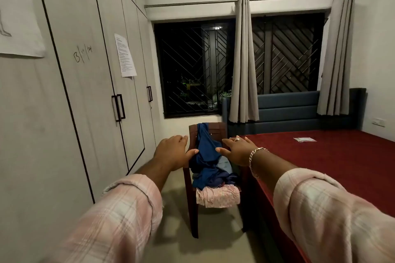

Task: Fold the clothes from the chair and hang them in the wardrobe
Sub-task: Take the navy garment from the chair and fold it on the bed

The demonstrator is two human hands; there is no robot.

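Observation:
A dark brown chair stands ahead between the wardrobe and the bed. A blue garment hangs over its backrest and spills onto the seat. A pink patterned cloth lies under it at the seat's front edge. My left hand is stretched out palm down, left of the blue garment, fingers straight, holding nothing. My right hand reaches out on the other side of the garment, fingers spread, with a ring and a chain bracelet. Both hands are in the air in front of the chair. The wardrobe fills the left wall, doors closed.
A bed with a red cover runs along the right, close beside the chair, with a small packet on it. A dark window with grey curtains is at the far wall. Bare floor lies in front of the chair.

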